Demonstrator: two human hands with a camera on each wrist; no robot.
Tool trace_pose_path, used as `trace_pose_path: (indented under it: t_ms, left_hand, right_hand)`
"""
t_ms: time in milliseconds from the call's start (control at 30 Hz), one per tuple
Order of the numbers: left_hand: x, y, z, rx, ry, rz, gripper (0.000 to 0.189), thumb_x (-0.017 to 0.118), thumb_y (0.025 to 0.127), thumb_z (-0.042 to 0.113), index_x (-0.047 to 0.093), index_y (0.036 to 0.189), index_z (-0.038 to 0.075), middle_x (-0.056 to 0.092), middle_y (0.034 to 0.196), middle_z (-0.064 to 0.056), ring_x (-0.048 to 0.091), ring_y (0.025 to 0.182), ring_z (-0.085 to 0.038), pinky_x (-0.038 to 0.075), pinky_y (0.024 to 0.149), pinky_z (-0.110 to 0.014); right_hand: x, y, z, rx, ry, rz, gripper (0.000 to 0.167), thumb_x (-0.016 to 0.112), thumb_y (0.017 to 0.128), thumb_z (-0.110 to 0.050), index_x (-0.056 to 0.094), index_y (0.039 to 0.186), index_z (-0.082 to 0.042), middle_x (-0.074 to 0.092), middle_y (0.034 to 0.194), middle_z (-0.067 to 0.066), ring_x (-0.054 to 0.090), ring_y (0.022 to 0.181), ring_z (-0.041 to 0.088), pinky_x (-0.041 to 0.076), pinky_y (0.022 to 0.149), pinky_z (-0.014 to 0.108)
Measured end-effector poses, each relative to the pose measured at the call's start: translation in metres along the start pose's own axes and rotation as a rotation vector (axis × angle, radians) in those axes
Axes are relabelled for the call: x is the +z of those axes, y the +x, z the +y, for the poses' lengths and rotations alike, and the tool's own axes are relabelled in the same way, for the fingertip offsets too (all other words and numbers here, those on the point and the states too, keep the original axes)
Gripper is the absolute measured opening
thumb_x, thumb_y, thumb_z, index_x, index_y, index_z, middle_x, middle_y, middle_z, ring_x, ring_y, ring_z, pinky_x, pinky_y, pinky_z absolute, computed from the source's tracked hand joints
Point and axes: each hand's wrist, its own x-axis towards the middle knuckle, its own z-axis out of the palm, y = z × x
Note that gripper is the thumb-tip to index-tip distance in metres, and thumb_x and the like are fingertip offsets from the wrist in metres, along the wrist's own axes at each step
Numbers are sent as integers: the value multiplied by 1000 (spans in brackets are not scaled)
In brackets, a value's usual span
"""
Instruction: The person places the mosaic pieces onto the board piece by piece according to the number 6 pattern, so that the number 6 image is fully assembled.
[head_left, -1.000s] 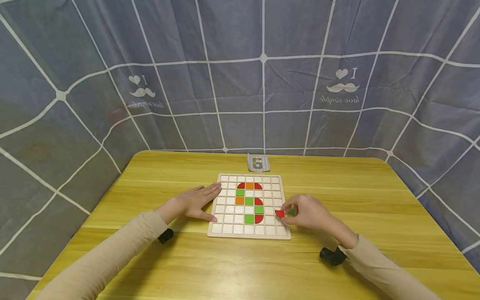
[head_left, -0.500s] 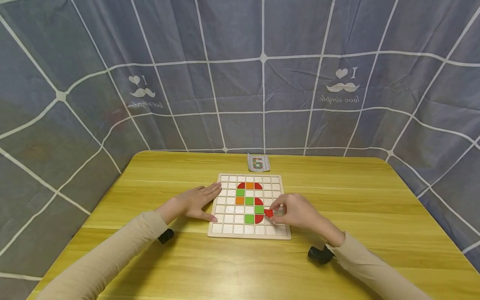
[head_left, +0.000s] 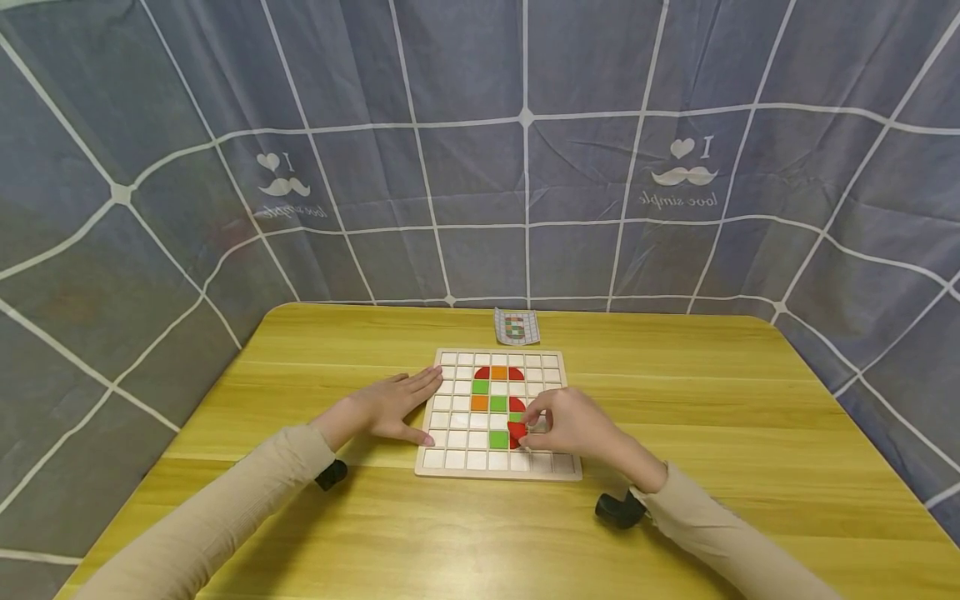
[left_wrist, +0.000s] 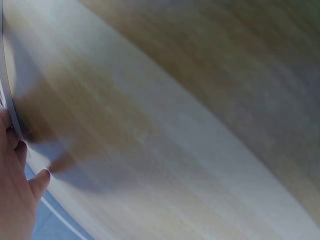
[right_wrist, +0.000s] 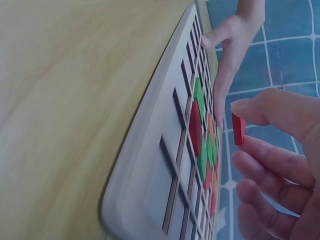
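Note:
My right hand [head_left: 576, 425] pinches a red quarter-circle tile [head_left: 517, 430] between thumb and forefinger, over the wooden grid board [head_left: 465, 475]. In the right wrist view this tile [right_wrist: 238, 131] is held edge-on, apart from the board, with the other fingers loosely curled. Below it the held tile partly covers a red tile lying in the grid. Green tiles [head_left: 498, 439], orange tiles [head_left: 479, 403] and more red tiles [head_left: 482, 372] fill several squares. My left hand [head_left: 396, 407] lies with spread, straight fingers at the board's left edge, thumb and fingertips on the rim.
Behind the board lies a small printed card [head_left: 517, 327] with a coloured grid pattern. The yellow wooden table [head_left: 360, 533] reaches back to a grey-blue checked curtain [head_left: 480, 167]. A dark wrist device [head_left: 621, 510] hangs under the right forearm.
My right hand has moved left across the board with the red tile, from its right edge to the coloured tiles. A green piece seen by that hand earlier no longer shows. The left hand stays put.

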Motion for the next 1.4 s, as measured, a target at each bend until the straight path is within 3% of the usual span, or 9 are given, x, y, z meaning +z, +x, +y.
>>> trace_pose_path:
  t_ms: [467,767,1400]
  left_hand:
    - [0,0,0,-5,-2,6,103,50,85,71,10,155,7,3,163,-11,11,150,-28,20,120,-49]
    - [-1,-1,1,-18,-6,6,103,50,85,71,10,155,7,4,163,-11,10,150,-27,20,120,-49]
    - [1,0,0,-16,-9,8,103,49,85,71,9,155,7,3,163,-11,12,150,-28,21,120,-50]
  right_hand:
    - [16,16,-16,-22,-18,-46,17,81,74,-30,76,84,-18,69,75,-11,46,52,-2,41,55,17]
    - [25,30,-24,-22,-40,-59,19,81,73,-32,77,84,-17,69,73,-10,54,63,0,46,56,17]
    - [36,36,-25,33,-104,-77,21,82,72,-36,77,83,-19,67,75,-12,52,66,1,43,54,18]
